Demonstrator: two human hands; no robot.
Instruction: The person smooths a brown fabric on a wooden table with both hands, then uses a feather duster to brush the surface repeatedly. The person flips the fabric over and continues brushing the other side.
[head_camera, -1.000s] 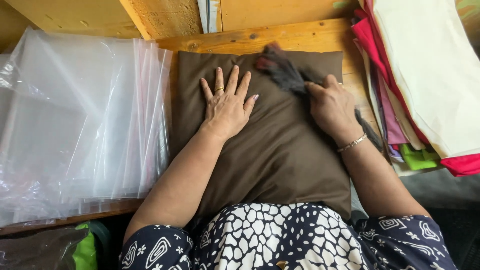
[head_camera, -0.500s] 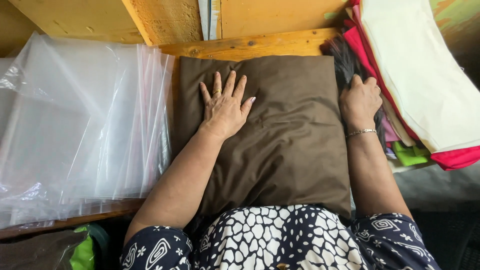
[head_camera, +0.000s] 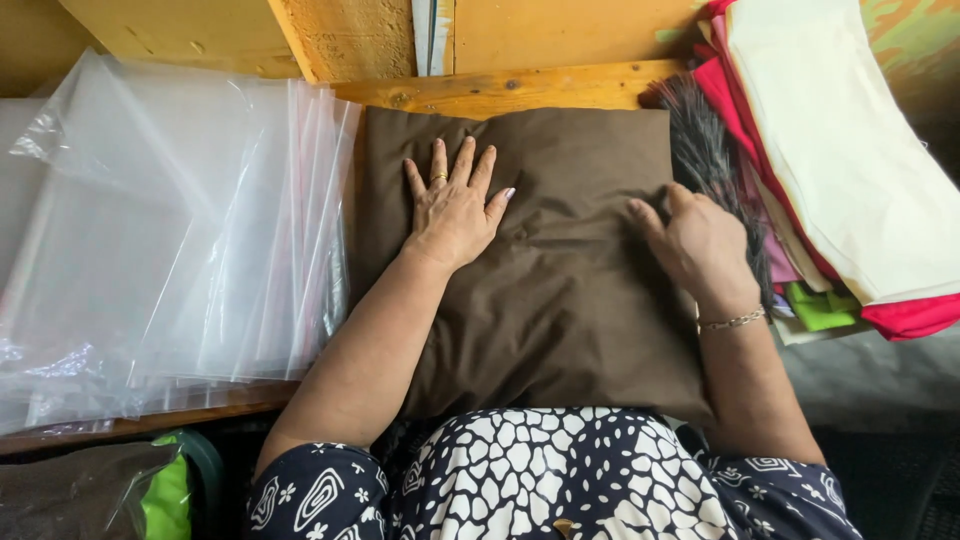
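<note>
Dress — navy, white pebble and swirl print | ring — left hand (head_camera: 455, 210) | bracelet, seemingly metal chain — right wrist

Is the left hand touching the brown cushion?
Touching. The head view shows the left hand lying flat, fingers spread, on the brown cushion, with no gap under the palm.

Small textile packing workshop: stack of clear plastic bags (head_camera: 170, 250) on wooden table (head_camera: 520, 90), pile of folded fabrics (head_camera: 850, 160) alongside.
</note>
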